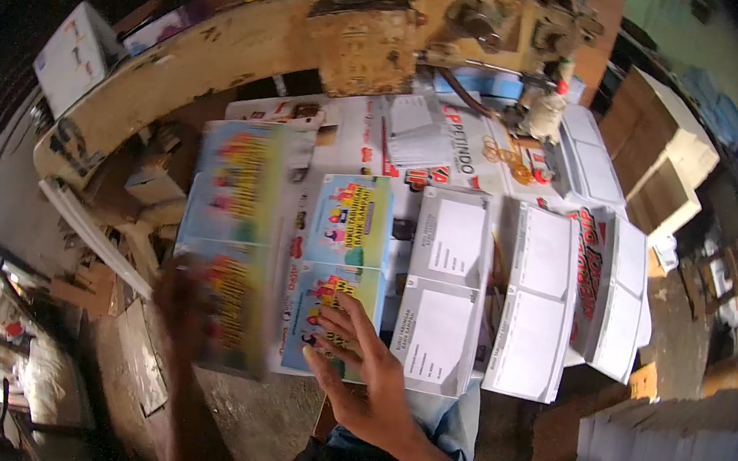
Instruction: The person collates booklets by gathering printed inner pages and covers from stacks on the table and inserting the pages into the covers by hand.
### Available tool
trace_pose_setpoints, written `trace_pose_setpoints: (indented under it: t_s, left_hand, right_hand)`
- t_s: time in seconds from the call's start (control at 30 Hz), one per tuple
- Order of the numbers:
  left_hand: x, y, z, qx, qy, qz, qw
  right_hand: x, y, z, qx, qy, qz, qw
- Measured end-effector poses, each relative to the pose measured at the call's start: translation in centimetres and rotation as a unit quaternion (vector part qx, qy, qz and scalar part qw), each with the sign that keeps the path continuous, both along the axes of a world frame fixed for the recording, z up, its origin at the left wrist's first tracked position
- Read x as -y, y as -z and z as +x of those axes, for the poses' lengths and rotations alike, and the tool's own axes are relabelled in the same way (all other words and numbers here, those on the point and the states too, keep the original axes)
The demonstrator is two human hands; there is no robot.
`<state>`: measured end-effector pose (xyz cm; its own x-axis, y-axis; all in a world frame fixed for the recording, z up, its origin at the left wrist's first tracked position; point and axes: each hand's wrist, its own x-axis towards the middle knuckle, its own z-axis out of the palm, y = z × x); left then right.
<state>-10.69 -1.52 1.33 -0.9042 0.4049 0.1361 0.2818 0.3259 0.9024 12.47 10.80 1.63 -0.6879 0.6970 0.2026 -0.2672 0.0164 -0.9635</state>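
Observation:
My left hand is at the lower left edge of a colourful printed stack; hand and stack are blurred, and its fingers cannot be made out. My right hand has its fingers spread over the lower part of a second colourful sheet or stack, with nothing seen gripped. Just right of it lies a grey-bordered stack with white panels. Two more stacks of white printed sheets, one in the middle right and one at the far right, lie beyond.
A wooden block stands at the back. Rubber bands and a bottle are near the back right of the table. Small white papers lie behind the stacks. A cardboard box stands at the right.

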Motion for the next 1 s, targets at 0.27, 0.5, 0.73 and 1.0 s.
trace_pose_setpoints:
  t_s: [0.27,0.5,0.73,1.0]
  left_hand:
    - [7.2,13.4,-16.4,-0.451,0.024,-0.273,0.85]
    - [-1.7,1.5,-3.1,-0.492,-0.073,-0.23,0.837]
    - [-12.5,-0.9,18.8,-0.255,0.415,0.01,0.873]
    - [-19.8,4.2,29.8,-0.183,0.65,0.003,0.737]
  right_hand:
    - [-5.9,2.2,8.2,0.068,0.146,0.102,0.982]
    - [-16.3,1.5,22.0,0.252,0.488,0.253,0.796]
    - [-20.8,5.9,34.0,0.505,0.525,0.239,0.642]
    - [-16.5,3.3,35.9,0.455,0.55,0.219,0.665]
